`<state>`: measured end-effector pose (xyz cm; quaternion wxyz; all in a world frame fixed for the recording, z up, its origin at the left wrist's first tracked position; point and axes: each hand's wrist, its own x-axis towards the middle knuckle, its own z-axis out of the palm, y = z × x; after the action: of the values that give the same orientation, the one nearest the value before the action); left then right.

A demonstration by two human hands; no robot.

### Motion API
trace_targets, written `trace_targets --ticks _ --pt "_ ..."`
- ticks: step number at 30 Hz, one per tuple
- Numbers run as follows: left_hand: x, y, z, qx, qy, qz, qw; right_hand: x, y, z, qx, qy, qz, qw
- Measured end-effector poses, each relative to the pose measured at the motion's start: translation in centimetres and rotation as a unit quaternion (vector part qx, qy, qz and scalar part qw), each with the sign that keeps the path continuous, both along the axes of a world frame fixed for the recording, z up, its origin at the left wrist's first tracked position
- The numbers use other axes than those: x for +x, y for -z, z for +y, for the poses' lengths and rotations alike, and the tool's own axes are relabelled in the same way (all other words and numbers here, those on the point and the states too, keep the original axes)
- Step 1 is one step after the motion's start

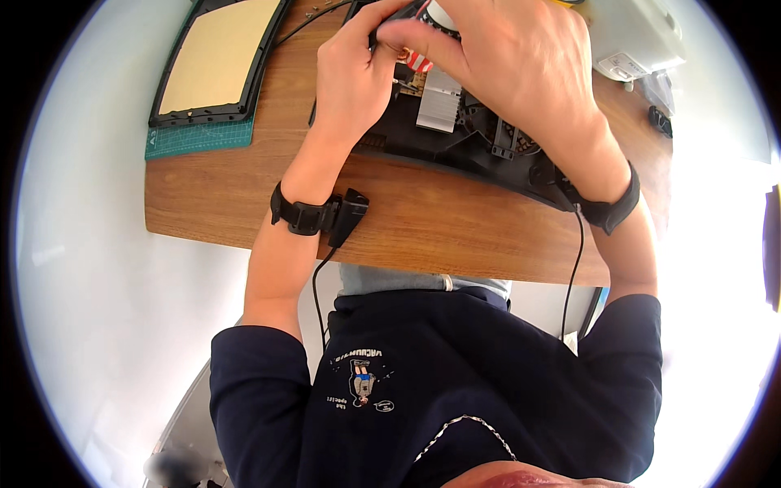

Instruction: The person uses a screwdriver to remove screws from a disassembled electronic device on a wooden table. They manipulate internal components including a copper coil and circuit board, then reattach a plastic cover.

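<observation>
Near the top edge, my left hand [355, 77] is closed, its fingers curled around something dark that is mostly hidden. Close beside it, my right hand [529, 69] reaches in with the thumb stretched toward the left fingers; its other fingers run out of the picture. A white round piece with a dark ribbed edge [440, 18] shows between the hands. Just below it is a red-and-white striped part [418, 62]. Both hands are over an opened black device housing [407, 145], which holds a silver finned heat sink [439, 102] and part of a circuit board.
At the left, a black-framed beige panel [218, 57] lies on a green cutting mat [199, 140]. A white plastic container [639, 41] stands at the back right, near a small black object [660, 122]. Cables [576, 260] hang from my wrist straps past the wooden table's [244, 199] front edge.
</observation>
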<state>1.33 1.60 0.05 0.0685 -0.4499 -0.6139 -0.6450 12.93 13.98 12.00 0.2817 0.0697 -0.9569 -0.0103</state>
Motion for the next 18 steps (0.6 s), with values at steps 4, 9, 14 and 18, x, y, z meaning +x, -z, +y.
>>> trace_targets --ticks 4,9,14,18 --pt "1.0 -0.7 -0.6 -0.061 0.015 -0.116 0.991 -0.2 0.0 0.3 -0.011 -0.052 -0.012 0.999" --pt "-1.1 3.0 -1.6 -0.163 -0.131 0.035 0.977 -0.4 -0.1 0.4 -0.042 -0.173 -0.039 0.983" --pt "-1.3 2.9 -2.0 -0.161 -0.102 -0.012 0.982 -0.2 -0.2 0.7 -0.061 -0.203 -0.015 0.977" --pt "0.7 1.4 -0.3 0.057 0.120 -0.170 0.976 0.7 -1.6 -0.5 0.017 -0.040 -0.167 0.985"
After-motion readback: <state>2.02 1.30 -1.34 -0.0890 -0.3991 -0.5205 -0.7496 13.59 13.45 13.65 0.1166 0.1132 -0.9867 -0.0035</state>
